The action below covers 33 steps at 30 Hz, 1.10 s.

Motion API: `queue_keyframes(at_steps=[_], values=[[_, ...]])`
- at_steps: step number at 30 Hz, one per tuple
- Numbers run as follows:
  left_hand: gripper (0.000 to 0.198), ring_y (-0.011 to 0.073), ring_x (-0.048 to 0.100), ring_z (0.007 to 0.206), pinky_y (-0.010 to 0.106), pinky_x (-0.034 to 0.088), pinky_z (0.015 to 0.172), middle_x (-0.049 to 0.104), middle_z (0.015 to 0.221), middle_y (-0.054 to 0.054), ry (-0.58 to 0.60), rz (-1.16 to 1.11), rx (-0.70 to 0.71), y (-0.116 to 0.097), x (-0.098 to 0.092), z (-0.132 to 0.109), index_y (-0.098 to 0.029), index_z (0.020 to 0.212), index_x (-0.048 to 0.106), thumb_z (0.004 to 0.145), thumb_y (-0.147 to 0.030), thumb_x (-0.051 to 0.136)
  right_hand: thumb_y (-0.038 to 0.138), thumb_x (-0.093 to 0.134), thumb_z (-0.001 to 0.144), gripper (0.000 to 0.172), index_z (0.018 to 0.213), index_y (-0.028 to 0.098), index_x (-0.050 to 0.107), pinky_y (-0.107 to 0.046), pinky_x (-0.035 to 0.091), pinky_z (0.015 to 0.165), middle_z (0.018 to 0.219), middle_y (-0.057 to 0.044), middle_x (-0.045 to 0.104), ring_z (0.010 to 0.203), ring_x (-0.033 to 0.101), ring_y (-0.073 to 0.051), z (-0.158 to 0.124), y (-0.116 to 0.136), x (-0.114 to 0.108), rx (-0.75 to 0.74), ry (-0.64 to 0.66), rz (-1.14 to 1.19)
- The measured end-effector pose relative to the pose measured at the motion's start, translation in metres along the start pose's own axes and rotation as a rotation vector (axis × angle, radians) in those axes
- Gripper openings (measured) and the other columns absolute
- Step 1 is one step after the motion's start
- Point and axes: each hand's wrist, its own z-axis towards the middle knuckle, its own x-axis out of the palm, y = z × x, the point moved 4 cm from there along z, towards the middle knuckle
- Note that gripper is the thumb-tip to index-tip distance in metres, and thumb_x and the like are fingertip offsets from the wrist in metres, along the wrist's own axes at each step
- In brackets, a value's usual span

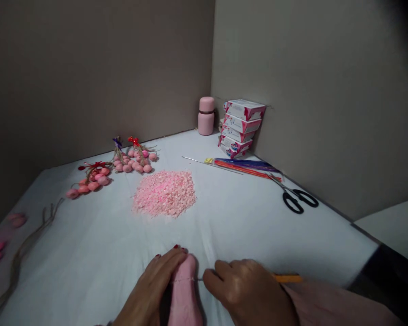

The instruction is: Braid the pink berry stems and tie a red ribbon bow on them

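My left hand (153,283) wraps around a soft pink elongated form (184,294), which stands tilted at the bottom of the view with its lower end cut off by the frame. A thin thread or wire (185,280) crosses the form's upper part. My right hand (246,290) lies just to the right, its fingers at the form's side. It grips a tool with an orange-yellow handle (287,278), and the tool's tip is hidden behind the fingers.
A white sheet covers the table, with a pile of pink flakes (164,194) and pink balls on twine with red bows (132,160). Black scissors (297,200), coloured rods (245,167), stacked boxes (241,127) and a pink flask (206,116) stand beyond. Walls bound the far sides.
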Motion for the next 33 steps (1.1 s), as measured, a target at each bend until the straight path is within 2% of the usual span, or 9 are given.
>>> queue_keyframes(at_steps=[4, 9, 13, 16, 18, 21, 26, 30, 33], values=[[0.072, 0.0268, 0.049, 0.114, 0.043, 0.04, 0.097, 0.046, 0.133, -0.002, -0.081, 0.008, 0.023, 0.0, -0.001, 0.0, -0.039, 0.135, 0.016, 0.076, -0.02, 0.054, 0.009, 0.053, 0.071, 0.015, 0.071, 0.024, 0.048, -0.032, 0.013, 0.041, 0.057, 0.004, 0.058, 0.042, 0.052, -0.017, 0.0, 0.001, 0.0, 0.015, 0.007, -0.04], [0.082, 0.0262, 0.047, 0.116, 0.045, 0.039, 0.098, 0.046, 0.133, -0.002, -0.103, 0.017, 0.054, -0.001, 0.001, -0.001, -0.039, 0.136, 0.009, 0.072, -0.023, 0.058, 0.006, 0.049, 0.069, 0.019, 0.068, 0.025, 0.046, -0.032, 0.013, 0.043, 0.056, 0.005, 0.057, 0.044, 0.053, -0.017, -0.001, -0.011, -0.003, 0.075, 0.05, 0.017], [0.076, 0.0264, 0.052, 0.111, 0.044, 0.041, 0.096, 0.049, 0.131, 0.0, -0.211, 0.072, -0.029, -0.007, -0.001, -0.003, -0.035, 0.136, 0.016, 0.074, -0.02, 0.057, 0.01, 0.048, 0.074, 0.015, 0.071, 0.025, 0.045, -0.031, 0.017, 0.044, 0.059, 0.005, 0.057, 0.045, 0.053, -0.016, 0.0, -0.013, -0.007, 0.063, 0.021, 0.052], [0.069, 0.0275, 0.057, 0.105, 0.044, 0.046, 0.091, 0.054, 0.126, 0.002, -0.3, 0.115, -0.101, -0.011, -0.001, -0.004, -0.033, 0.134, 0.022, 0.076, -0.021, 0.055, 0.016, 0.046, 0.079, 0.009, 0.081, 0.025, 0.046, -0.032, 0.019, 0.044, 0.059, 0.006, 0.056, 0.045, 0.052, -0.016, 0.004, -0.007, -0.013, 0.016, -0.032, 0.035], [0.068, 0.0278, 0.058, 0.103, 0.043, 0.048, 0.09, 0.056, 0.124, 0.002, -0.326, 0.125, -0.096, -0.011, -0.001, -0.005, -0.032, 0.134, 0.023, 0.076, -0.02, 0.055, 0.016, 0.047, 0.078, 0.012, 0.087, 0.025, 0.045, -0.032, 0.019, 0.044, 0.059, 0.007, 0.056, 0.043, 0.051, -0.015, 0.008, -0.002, -0.015, -0.02, -0.061, 0.006], [0.068, 0.0277, 0.057, 0.104, 0.042, 0.047, 0.09, 0.055, 0.125, 0.001, -0.298, 0.081, -0.052, -0.007, 0.0, -0.004, -0.035, 0.133, 0.024, 0.075, -0.021, 0.056, 0.011, 0.048, 0.074, 0.019, 0.087, 0.025, 0.045, -0.031, 0.018, 0.043, 0.06, 0.007, 0.057, 0.042, 0.051, -0.014, 0.013, 0.003, -0.016, -0.073, -0.063, -0.021], [0.069, 0.0292, 0.054, 0.108, 0.046, 0.046, 0.091, 0.052, 0.128, 0.001, -0.164, -0.04, 0.038, 0.007, 0.005, -0.002, -0.035, 0.133, 0.025, 0.073, -0.029, 0.059, 0.005, 0.045, 0.069, 0.021, 0.077, 0.024, 0.044, -0.031, 0.017, 0.04, 0.054, 0.007, 0.055, 0.037, 0.05, -0.014, 0.016, 0.004, -0.017, -0.108, -0.108, -0.04], [0.061, 0.0289, 0.054, 0.108, 0.041, 0.051, 0.086, 0.056, 0.124, 0.0, -0.152, -0.078, -0.001, 0.016, 0.014, -0.005, -0.037, 0.131, 0.031, 0.075, -0.029, 0.057, 0.003, 0.045, 0.065, 0.024, 0.075, 0.024, 0.043, -0.031, 0.017, 0.039, 0.052, 0.007, 0.054, 0.036, 0.05, -0.014, 0.017, 0.002, -0.018, -0.117, -0.109, -0.029], [0.059, 0.0273, 0.053, 0.109, 0.04, 0.051, 0.085, 0.055, 0.124, -0.002, -0.163, -0.106, -0.054, 0.019, 0.02, -0.008, -0.039, 0.131, 0.029, 0.079, -0.024, 0.052, 0.002, 0.045, 0.063, 0.026, 0.076, 0.025, 0.044, -0.032, 0.017, 0.039, 0.053, 0.008, 0.055, 0.036, 0.05, -0.015, 0.018, 0.002, -0.016, -0.119, -0.089, -0.029]])
